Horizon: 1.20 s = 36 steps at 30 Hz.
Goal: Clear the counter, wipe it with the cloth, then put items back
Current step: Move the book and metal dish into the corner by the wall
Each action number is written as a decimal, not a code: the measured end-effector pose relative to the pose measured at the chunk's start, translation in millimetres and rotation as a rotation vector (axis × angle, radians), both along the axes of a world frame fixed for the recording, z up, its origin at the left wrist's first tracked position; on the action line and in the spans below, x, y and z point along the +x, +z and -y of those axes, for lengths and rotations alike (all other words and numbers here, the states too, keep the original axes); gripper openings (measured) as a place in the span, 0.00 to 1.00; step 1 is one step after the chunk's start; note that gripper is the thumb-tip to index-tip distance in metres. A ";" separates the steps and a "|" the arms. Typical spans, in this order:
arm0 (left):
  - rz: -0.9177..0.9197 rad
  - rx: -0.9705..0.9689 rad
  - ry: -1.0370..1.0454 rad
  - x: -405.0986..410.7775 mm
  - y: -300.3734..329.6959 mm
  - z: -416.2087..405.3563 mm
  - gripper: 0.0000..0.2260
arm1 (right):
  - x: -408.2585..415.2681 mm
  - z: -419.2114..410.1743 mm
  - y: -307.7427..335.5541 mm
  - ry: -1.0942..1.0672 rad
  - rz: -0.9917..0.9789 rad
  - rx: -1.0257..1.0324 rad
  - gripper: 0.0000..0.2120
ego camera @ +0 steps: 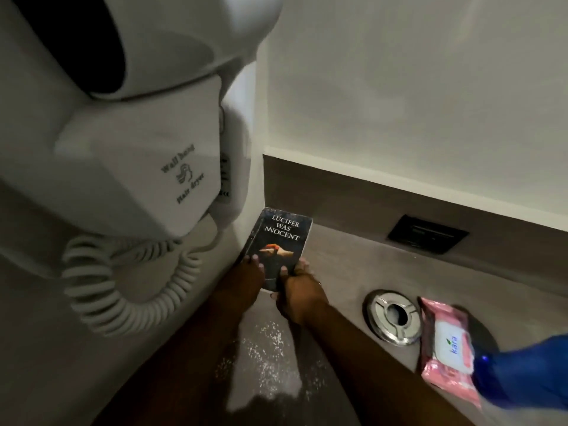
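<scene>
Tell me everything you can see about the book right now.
The book is a dark paperback titled "Lucifer Was Innocent", its cover showing a reaching hand. The edges look worn. It sits front cover up in the counter's back corner, below the wall hair dryer. Both hands grip its near end: left hand at the left edge, right hand at the right.

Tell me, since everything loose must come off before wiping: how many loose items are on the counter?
3: the book in the corner, held by both hands; the pink wipes pack at right; a blue object overlapping that pack. More may lie outside the view.
</scene>
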<state>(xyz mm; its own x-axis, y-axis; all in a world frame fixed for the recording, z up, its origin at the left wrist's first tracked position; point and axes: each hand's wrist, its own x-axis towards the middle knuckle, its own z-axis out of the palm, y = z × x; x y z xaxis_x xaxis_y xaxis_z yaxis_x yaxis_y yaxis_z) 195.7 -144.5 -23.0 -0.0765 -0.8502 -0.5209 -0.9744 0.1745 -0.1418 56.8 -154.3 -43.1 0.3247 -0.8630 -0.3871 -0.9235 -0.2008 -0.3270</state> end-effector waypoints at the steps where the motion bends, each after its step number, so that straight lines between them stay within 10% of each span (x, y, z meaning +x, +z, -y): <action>1: 0.016 -0.004 -0.032 -1.5 1.7 -2.7 0.22 | -2.2 1.2 10.6 -0.002 0.016 0.027 0.25; 12: -0.732 -0.093 0.344 -123.1 21.8 -21.4 0.16 | -144.4 -52.8 52.7 -0.860 -0.067 -0.125 0.15; 36: -0.955 -0.231 0.886 -105.6 11.9 88.4 0.12 | -69.6 80.7 4.7 -0.948 0.351 -0.028 0.11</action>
